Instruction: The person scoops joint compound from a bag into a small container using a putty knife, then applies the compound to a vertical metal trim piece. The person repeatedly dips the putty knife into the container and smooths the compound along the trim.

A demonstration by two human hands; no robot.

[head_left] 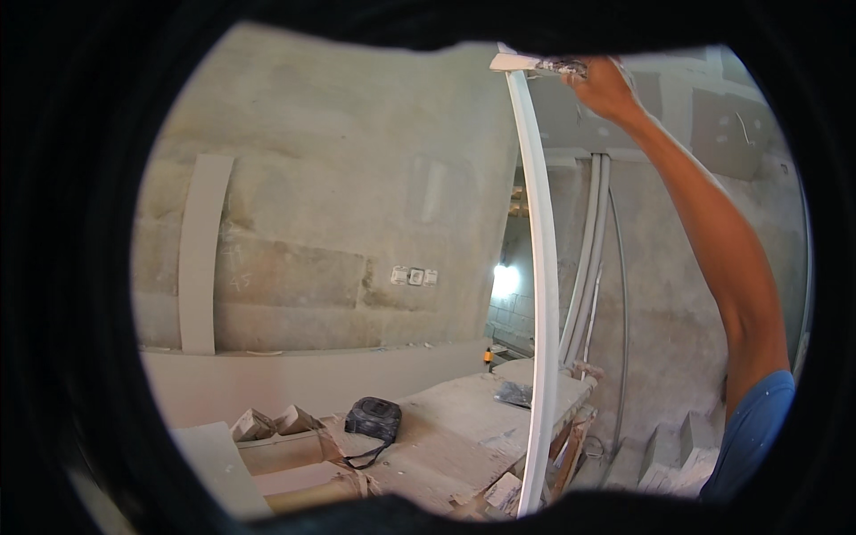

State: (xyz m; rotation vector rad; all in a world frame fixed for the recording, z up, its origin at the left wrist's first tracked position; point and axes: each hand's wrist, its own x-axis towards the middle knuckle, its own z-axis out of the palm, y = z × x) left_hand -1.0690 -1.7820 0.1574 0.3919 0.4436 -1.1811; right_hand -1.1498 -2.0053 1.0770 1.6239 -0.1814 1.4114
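High in the view, my right hand (606,87) is closed around the handle of a putty knife (514,61). Pale filler coats its blade and smears the handle. The blade points left and lies across the upper end of a tall, narrow white strip (540,267), which stands upright through the middle of the view. My bare right arm rises from a blue sleeve at the lower right. The dark rim of the view hides part of the hand's top. My left hand does not appear.
A black bag (373,417) with a strap lies on a dusty board platform (455,423). Wall sockets (415,276) sit in the rough grey wall. Grey pipes (590,254) run upright right of the strip. Grey blocks (698,435) stand at lower right.
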